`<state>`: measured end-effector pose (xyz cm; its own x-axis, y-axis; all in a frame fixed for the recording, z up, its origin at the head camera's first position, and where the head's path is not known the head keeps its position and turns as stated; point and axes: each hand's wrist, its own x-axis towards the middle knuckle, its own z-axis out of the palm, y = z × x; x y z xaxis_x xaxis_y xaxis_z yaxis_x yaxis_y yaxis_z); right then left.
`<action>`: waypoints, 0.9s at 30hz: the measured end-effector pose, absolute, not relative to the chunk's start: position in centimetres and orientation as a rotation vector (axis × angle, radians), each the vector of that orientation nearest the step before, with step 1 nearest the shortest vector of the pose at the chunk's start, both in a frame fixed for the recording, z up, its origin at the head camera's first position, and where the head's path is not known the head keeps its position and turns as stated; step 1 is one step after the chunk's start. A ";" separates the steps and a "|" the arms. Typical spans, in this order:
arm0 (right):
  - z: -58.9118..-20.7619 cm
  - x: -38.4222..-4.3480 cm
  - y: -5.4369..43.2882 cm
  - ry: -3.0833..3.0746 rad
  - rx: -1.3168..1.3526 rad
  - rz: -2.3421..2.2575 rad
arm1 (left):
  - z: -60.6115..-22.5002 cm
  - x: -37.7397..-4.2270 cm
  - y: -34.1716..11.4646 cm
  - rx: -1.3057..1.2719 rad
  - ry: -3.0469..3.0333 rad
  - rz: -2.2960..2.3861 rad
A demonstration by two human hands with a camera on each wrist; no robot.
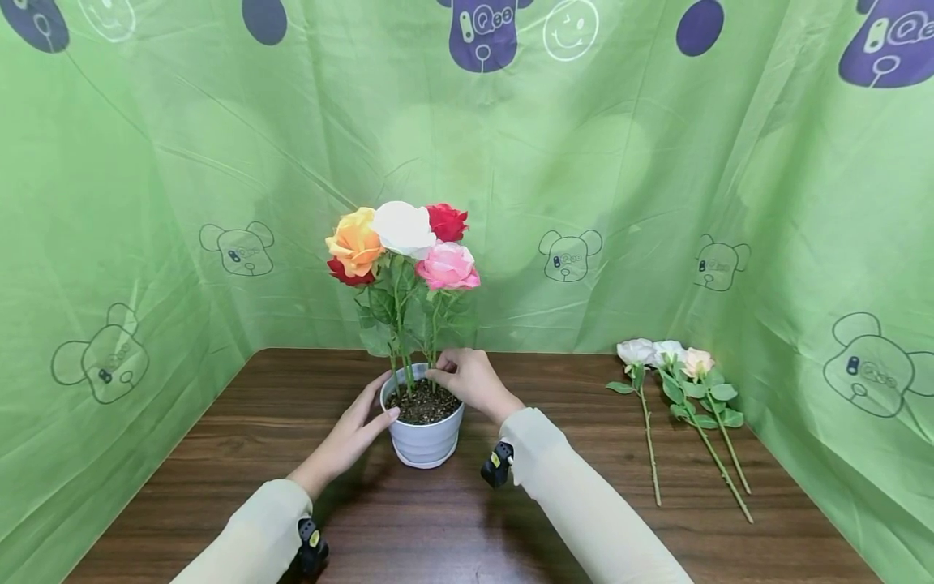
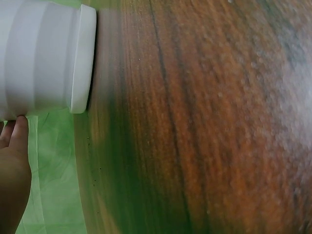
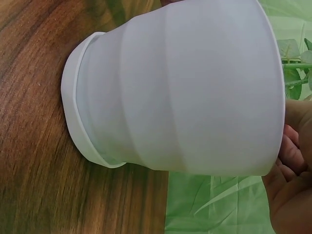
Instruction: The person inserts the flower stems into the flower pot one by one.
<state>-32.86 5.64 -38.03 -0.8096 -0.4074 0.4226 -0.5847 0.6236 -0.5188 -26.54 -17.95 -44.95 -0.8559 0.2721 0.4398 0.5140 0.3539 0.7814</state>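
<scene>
A white flowerpot (image 1: 426,442) filled with dark soil (image 1: 430,407) stands on the table. Upright in it are an orange rose (image 1: 356,242), a white rose (image 1: 404,229), a pink rose (image 1: 448,266) and red roses (image 1: 447,221), their stems set in the soil. My left hand (image 1: 349,442) holds the pot's left side, thumb at the rim. My right hand (image 1: 476,380) reaches over the right rim and pinches the pink rose's stem just above the soil. In the right wrist view the pot's wall (image 3: 195,92) hides the stem from sight; curled right fingers (image 3: 292,151) show beside the rim.
On the right of the brown wooden table (image 1: 554,454) lie two white roses (image 1: 636,352) and a pale peach rose (image 1: 698,362), with long leafy stems. A green printed cloth (image 1: 511,162) hangs behind the table and along both sides.
</scene>
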 end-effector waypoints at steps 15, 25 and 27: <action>-38.2 -32.8 5.7 -2.608 0.763 1.061 | -45.2 -26.6 -18.1 -0.700 -2.407 -1.492; -38.1 -33.0 5.7 -2.611 0.762 1.066 | -45.2 -26.7 -18.1 -0.696 -2.407 -1.500; -38.0 -33.0 5.8 -2.609 0.761 1.067 | -45.2 -26.7 -18.0 -0.696 -2.406 -1.500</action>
